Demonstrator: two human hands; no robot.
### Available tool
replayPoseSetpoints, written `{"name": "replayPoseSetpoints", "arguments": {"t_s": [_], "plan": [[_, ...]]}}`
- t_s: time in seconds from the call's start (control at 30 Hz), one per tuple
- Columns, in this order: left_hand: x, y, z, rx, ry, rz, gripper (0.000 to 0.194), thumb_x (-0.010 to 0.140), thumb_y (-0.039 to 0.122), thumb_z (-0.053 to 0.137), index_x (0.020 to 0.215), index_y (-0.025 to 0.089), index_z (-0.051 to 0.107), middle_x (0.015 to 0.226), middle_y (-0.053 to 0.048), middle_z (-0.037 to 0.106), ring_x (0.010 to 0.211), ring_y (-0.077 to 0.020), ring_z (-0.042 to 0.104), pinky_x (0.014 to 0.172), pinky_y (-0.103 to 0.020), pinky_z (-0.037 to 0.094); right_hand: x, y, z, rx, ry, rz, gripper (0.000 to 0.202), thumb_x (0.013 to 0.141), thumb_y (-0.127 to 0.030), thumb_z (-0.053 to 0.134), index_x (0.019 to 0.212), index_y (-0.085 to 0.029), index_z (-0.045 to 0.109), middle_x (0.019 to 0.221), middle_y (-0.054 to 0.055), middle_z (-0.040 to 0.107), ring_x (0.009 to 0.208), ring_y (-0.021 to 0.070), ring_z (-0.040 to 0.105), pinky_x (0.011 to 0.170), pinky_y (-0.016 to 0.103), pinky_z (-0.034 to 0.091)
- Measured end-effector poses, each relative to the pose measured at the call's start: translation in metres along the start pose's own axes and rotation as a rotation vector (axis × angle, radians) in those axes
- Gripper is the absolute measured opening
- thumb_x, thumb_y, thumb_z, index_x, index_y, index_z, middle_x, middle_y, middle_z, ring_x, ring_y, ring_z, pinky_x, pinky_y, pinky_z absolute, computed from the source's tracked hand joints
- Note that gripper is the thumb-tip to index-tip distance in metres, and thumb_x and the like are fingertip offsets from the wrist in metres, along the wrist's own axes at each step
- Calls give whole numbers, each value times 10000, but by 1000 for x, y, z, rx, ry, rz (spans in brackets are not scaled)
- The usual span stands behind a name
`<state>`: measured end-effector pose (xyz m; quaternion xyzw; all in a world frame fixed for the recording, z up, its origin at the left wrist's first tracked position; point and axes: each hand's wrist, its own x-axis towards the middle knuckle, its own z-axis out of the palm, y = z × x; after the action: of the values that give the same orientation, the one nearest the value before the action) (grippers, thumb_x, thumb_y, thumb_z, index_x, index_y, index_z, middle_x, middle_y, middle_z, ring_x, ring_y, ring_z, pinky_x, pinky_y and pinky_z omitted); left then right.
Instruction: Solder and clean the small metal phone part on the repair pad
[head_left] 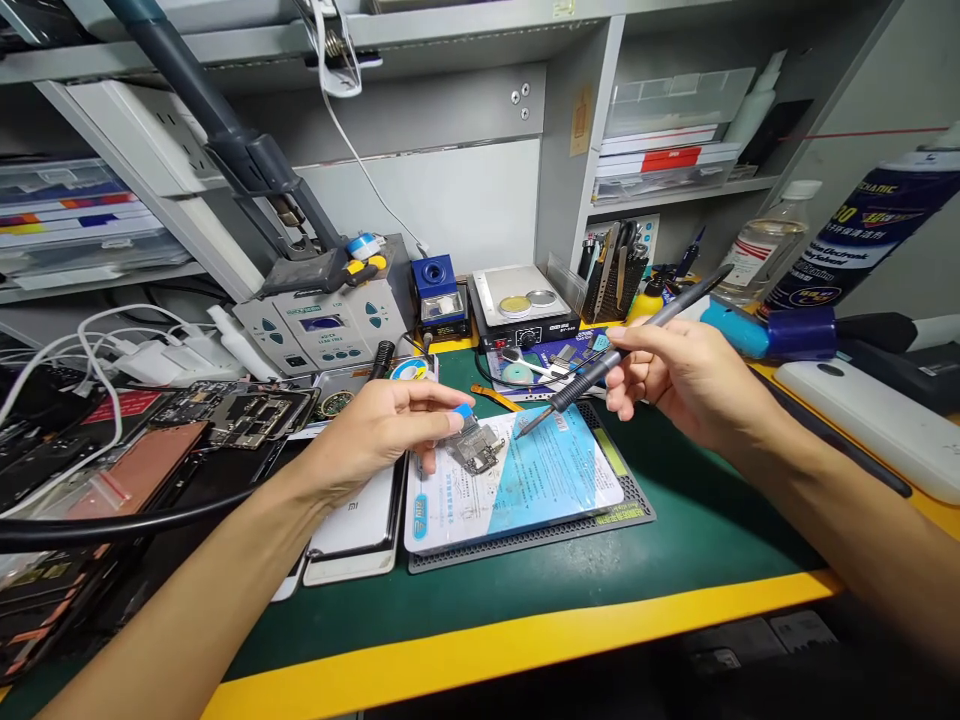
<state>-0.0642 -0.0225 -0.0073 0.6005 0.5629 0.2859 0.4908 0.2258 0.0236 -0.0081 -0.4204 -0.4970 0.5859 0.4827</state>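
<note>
In the head view, my left hand (397,420) pinches a small circuit board (478,450) by its upper left end, where a blue piece (463,411) shows near the fingertips. My right hand (660,375) grips a dark pen-shaped tool with a thin pointed tip (574,388). The tip points down and left, a short way to the right of the board. Both are above a blue and white printed pad (551,490), which lies on a grey perforated mat (637,500).
Phone parts and boards (255,415) crowd the left side. Behind stand a grey control unit (330,325), a small blue-topped station (435,285) and a flat heating box (517,300). Bottles and a large spray can (855,230) stand at the right. The bench has a yellow front edge (525,645).
</note>
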Motion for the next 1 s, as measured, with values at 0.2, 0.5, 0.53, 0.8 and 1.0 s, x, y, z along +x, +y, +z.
{"name": "replayPoseSetpoints", "arguments": {"t_s": [0.2, 0.5, 0.53, 0.8, 1.0], "plan": [[0, -2, 2, 28, 11, -15, 387, 836, 430, 732, 1131, 179, 738, 525, 7, 641, 523, -145, 588, 591, -267, 407, -1, 6, 2, -7, -45, -3, 221, 796, -252, 728, 625, -149, 632, 542, 50, 661, 404, 168, 627, 377, 250, 514], [5, -5, 3, 111, -27, -52, 421, 860, 497, 692, 1152, 196, 723, 442, 31, 594, 481, -133, 576, 557, -236, 415, 2, 15, 8, 56, -24, 118, 188, 844, -248, 691, 700, -128, 705, 560, 51, 674, 398, 159, 609, 372, 239, 502], [5, -6, 2, 126, -32, -50, 427, 867, 509, 682, 1159, 199, 721, 441, 33, 593, 480, -137, 581, 557, -236, 423, 3, 16, 8, 58, -32, 138, 207, 861, -254, 685, 695, -131, 698, 563, 49, 670, 396, 153, 604, 372, 234, 496], [11, -10, 3, 158, -20, -93, 463, 856, 557, 666, 1156, 210, 720, 462, 42, 595, 437, -157, 595, 464, -234, 411, 2, 18, 13, 41, -39, 193, 287, 873, -238, 679, 605, -141, 651, 519, 44, 644, 360, 131, 584, 377, 198, 469], [9, -3, 4, 163, -14, -108, 431, 886, 544, 645, 1145, 207, 720, 454, 47, 584, 445, -155, 600, 464, -230, 411, 6, 19, 9, 100, -36, 125, 191, 776, -233, 741, 616, -136, 701, 505, 39, 647, 352, 162, 586, 324, 226, 477]]}}
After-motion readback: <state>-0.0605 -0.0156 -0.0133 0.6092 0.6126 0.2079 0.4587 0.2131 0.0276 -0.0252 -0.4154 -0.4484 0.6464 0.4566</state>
